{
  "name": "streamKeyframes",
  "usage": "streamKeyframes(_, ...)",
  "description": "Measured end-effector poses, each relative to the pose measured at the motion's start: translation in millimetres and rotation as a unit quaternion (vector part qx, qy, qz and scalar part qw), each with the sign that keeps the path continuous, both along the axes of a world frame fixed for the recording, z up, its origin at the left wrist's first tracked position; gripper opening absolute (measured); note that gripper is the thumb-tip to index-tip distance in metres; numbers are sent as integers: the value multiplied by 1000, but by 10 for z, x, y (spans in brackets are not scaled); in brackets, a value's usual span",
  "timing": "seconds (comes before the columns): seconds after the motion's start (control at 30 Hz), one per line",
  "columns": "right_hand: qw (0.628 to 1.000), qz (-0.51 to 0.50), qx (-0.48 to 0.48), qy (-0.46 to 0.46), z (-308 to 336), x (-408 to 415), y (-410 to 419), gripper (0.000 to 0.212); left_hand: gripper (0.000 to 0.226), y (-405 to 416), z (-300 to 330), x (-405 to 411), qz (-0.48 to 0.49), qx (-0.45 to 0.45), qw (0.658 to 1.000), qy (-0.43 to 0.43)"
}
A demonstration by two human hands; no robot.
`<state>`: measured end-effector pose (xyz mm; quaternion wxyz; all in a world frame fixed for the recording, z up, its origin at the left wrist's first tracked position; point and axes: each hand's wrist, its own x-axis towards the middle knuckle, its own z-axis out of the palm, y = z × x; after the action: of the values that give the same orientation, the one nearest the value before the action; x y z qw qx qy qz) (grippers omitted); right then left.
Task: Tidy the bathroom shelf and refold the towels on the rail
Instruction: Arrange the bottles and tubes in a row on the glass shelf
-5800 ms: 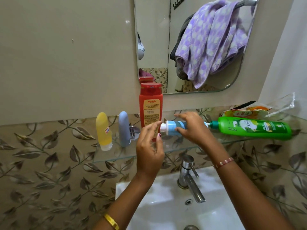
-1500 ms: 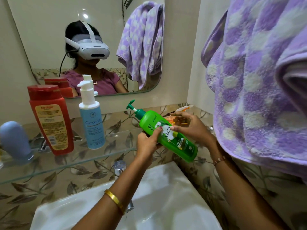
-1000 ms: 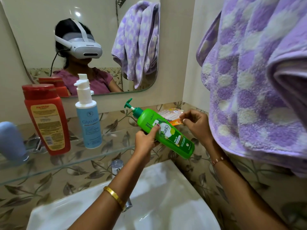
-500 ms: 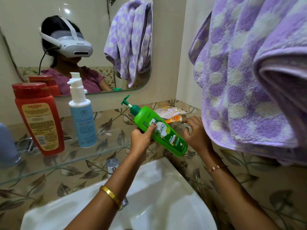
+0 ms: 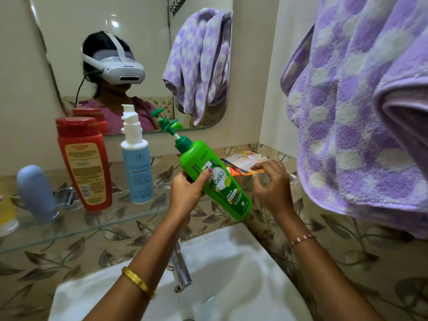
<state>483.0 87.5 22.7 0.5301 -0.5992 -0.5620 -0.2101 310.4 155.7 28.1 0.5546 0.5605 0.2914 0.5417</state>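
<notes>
— Left hand point(image 5: 187, 193) first: what is it doing?
— It grips the green shampoo bottle point(image 5: 214, 179) around its middle, thumb across the label. The bottle is tilted, pump up and to the left, base down and to the right, held in the air above the white sink point(image 5: 231, 274).
— And the right hand point(image 5: 272, 186)?
— Loose, fingers lightly curled, holding nothing, just beside the bottle and in front of an orange sachet point(image 5: 245, 163) at the right end of the glass shelf point(image 5: 92, 223).
— What stands on the shelf?
— A blue pump bottle point(image 5: 137, 167), a red bottle point(image 5: 84, 165) and a blue tube point(image 5: 37, 192), all upright.
— The towel?
— A purple spotted towel point(image 5: 361, 112) hangs bunched at the right.
</notes>
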Motion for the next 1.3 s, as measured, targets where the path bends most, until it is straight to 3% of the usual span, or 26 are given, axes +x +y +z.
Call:
streamKeyframes(0.1, 989, 122, -29, 79, 102, -197, 112, 14, 8, 30, 122, -139, 4, 34, 999, 17)
streamKeyframes(0.23, 915, 308, -174, 194, 201, -437, 273, 38, 6, 86, 314, -292, 6, 79, 995, 54)
streamKeyframes(0.37, 855, 398, -204, 262, 213, -586, 383, 34, 3, 132, 458, -416, -3, 108, 992, 72)
streamKeyframes(0.47, 836, 430, -189, 282, 237, -670, 456, 30, 4, 155, 526, -461, -1, 125, 989, 73)
streamKeyframes(0.93, 822, 451, -125, 325, 221, -831, 829, 45, 23, 220, 561, -403, 110, 163, 979, 58)
streamKeyframes(1.3, 837, 426, -116, 323, 181, -842, 928, 32, 36, 249, 251, -398, 147, 148, 972, 111)
